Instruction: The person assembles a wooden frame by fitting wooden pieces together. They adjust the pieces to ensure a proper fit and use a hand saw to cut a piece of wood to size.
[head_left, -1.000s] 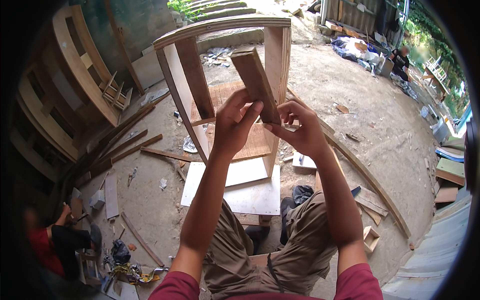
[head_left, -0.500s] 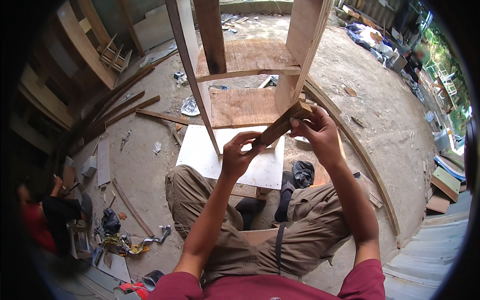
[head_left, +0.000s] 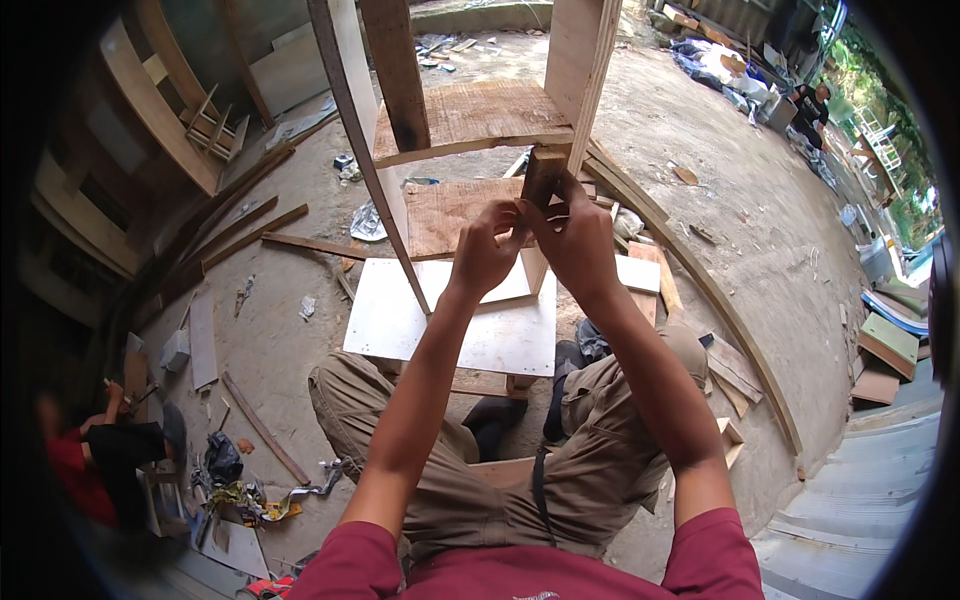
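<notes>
Both hands are raised in front of me on a short, dark wooden strip [head_left: 543, 176]. My right hand [head_left: 577, 238] pinches it with thumb and fingers along its right side. My left hand [head_left: 487, 245] closes round its lower end, partly hiding it. The strip now tilts upward, its far end facing up and away from me. Just behind it stands an open wooden shelf unit [head_left: 478, 118] with two rough brown shelves and tall side panels. A dark upright plank [head_left: 396, 75] leans against its upper shelf. A white board [head_left: 450, 335] lies at its foot, before my legs.
A long curved wooden strip [head_left: 735, 330] lies on the ground at right. Wood strips [head_left: 250, 225] and stacked panels [head_left: 150, 110] are at left. One person [head_left: 100, 450] sits at lower left, another [head_left: 808, 108] at far right. Corrugated metal sheeting [head_left: 850, 520] covers the lower right.
The strip has swung from slanting across to pointing away from me. My right hand has moved left, close to my left hand. The whole view has shifted slightly.
</notes>
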